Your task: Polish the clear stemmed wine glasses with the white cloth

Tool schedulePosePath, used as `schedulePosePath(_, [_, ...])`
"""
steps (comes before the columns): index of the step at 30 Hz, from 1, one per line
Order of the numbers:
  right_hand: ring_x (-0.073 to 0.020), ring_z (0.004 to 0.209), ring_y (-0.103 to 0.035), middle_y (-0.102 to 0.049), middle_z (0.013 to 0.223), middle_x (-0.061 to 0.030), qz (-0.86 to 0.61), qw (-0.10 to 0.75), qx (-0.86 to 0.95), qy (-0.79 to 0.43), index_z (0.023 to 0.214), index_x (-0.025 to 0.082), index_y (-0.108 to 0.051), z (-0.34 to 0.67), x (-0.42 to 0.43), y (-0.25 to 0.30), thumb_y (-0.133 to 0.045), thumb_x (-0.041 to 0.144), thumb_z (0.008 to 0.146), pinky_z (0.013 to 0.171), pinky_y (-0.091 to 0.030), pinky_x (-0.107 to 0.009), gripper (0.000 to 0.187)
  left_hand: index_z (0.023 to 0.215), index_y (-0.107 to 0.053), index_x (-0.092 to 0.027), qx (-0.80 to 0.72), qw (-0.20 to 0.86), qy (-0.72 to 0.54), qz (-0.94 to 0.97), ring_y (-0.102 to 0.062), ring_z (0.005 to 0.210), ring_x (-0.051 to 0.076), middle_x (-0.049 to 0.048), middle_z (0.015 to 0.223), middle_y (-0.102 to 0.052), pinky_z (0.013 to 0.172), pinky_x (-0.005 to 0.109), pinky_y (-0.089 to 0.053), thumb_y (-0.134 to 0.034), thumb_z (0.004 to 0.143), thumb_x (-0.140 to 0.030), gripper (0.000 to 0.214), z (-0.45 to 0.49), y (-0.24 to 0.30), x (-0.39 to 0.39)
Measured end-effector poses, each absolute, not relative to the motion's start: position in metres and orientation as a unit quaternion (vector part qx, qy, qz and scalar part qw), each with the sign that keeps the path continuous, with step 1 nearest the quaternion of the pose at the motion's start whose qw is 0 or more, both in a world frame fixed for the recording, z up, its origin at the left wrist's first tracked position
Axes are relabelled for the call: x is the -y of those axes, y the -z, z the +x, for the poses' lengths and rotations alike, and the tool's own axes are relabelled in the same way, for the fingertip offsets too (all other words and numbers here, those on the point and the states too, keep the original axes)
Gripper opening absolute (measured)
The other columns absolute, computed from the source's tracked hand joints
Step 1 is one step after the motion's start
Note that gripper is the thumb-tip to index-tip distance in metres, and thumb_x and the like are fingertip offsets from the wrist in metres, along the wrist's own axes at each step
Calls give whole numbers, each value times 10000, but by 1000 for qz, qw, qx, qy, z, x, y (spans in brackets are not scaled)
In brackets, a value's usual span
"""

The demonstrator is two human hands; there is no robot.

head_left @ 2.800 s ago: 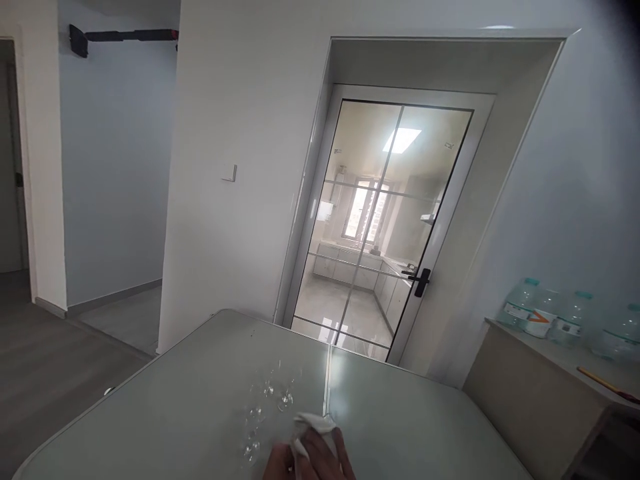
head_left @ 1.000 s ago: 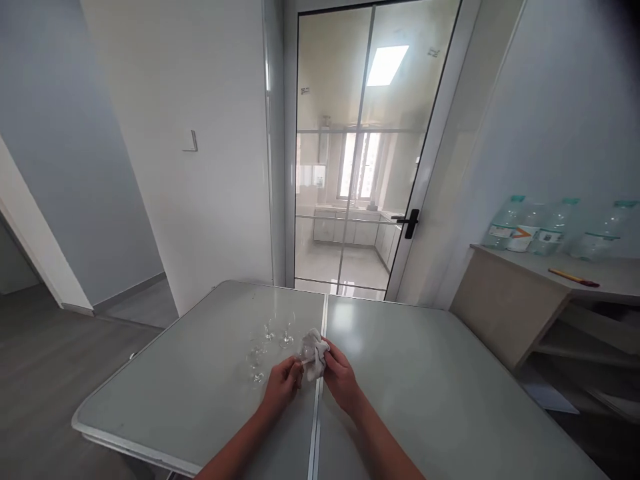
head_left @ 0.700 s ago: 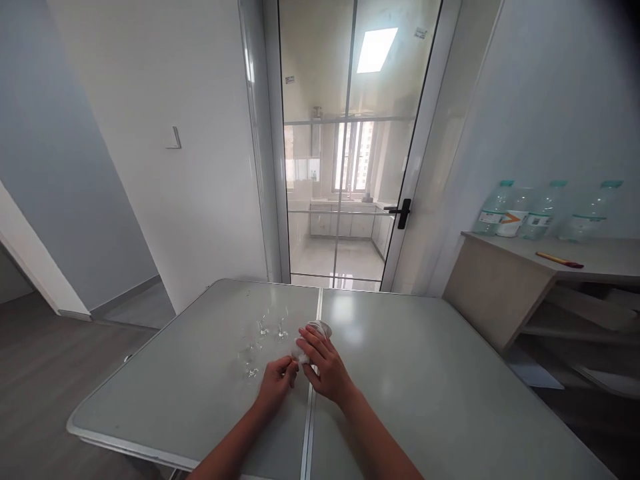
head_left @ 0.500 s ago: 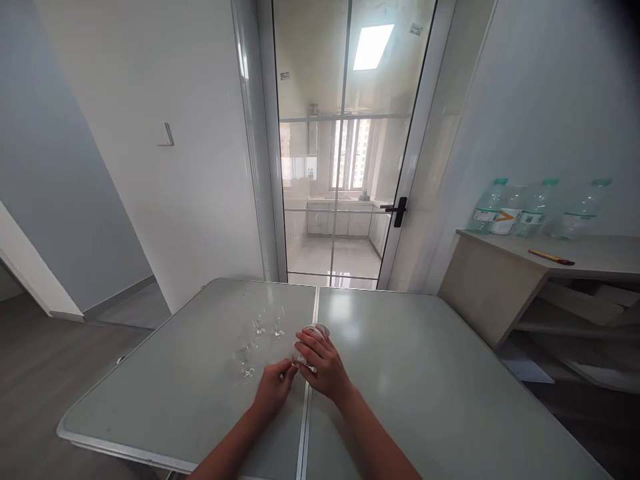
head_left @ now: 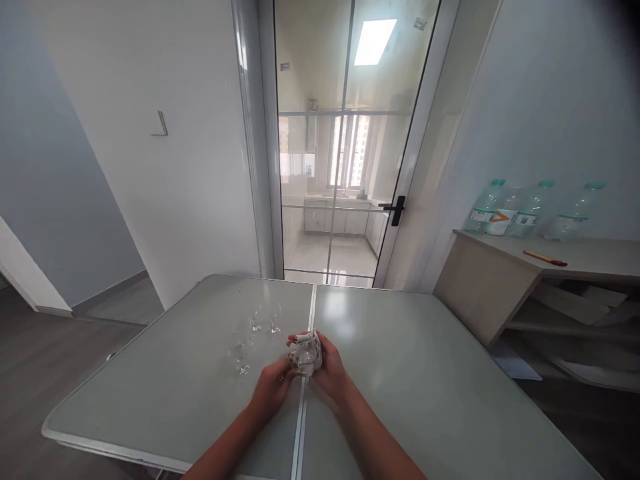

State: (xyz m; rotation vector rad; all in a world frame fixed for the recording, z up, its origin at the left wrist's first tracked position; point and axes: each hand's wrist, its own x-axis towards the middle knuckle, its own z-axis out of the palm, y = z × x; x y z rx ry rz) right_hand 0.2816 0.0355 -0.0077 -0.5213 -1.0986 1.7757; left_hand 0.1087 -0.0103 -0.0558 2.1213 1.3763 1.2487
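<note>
A small clear stemmed glass is held between my hands above the table's centre seam, its bowl against a crumpled whitish cloth. My right hand cups the cloth from the right, fingers curled behind it. From the left, my left hand is closed at the glass's lower end, where its stem is mostly hidden by the fingers. Left of my hands stand more clear stemmed glasses: one glass and another glass further back, and a nearer glass. Their outlines are faint.
The grey-green folding table has a metal seam down its middle. At right, a low cabinet carries several plastic bottles and a yellow-and-red stick-like item. A glazed door stands behind the table.
My right hand has turned from lying over the top of the glass and cloth to cupping them from the right, so the bowl now shows. My left hand keeps its grip; the view shifts slightly.
</note>
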Motion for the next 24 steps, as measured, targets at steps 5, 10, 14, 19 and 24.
schedulePosePath(5, [-278, 1277, -603, -643, 1406, -117, -253, 565, 542, -569, 1399, 231, -597, 273, -26, 17, -371, 534, 1053, 1067, -489, -484, 513, 639, -478, -197, -504, 262, -480, 668, -455, 498, 118, -33, 521, -496, 556, 224, -345, -449, 1012, -494, 478, 107, 63, 1])
schedulePosePath(10, [-268, 1513, -364, -472, 1592, -74, -231, 537, 783, -212, 1484, 288, -517, 288, -30, 17, -460, 255, 1036, 1245, -270, -553, 453, 650, -470, -195, -508, 267, -445, 687, -454, 516, 122, -34, 529, -491, 567, 230, -335, -431, 1030, -474, 473, 106, 53, -4])
schedulePosePath(14, [-286, 1383, -530, -665, 1396, -77, -218, 494, 839, -67, 1342, 280, -643, 304, -37, 7, -572, 172, 952, 1219, -294, -582, 410, 668, -514, -186, -494, 117, -359, 784, -461, 549, 129, -3, 597, -566, 593, 251, -295, -481, 1015, -330, 376, 103, 40, -16])
schedulePosePath(19, [-231, 871, -692, -763, 899, -56, -311, 548, 735, -251, 887, 226, -764, 316, -45, 0, -595, 297, 960, 964, -515, -439, 197, 684, -570, -183, -418, 54, -312, 851, -503, 583, 143, 20, 630, -598, 601, 261, -284, -550, 980, -282, 313, 106, 36, -32])
schedulePosePath(24, [-242, 888, -691, -747, 920, -64, -279, 652, 430, -559, 885, 199, -751, 312, -53, 5, -553, 539, 971, 834, -537, -368, 403, 632, -562, -171, -406, 239, -419, 776, -458, 554, 117, -16, 578, -536, 592, 240, -306, -572, 975, -428, 429, 125, 35, -43])
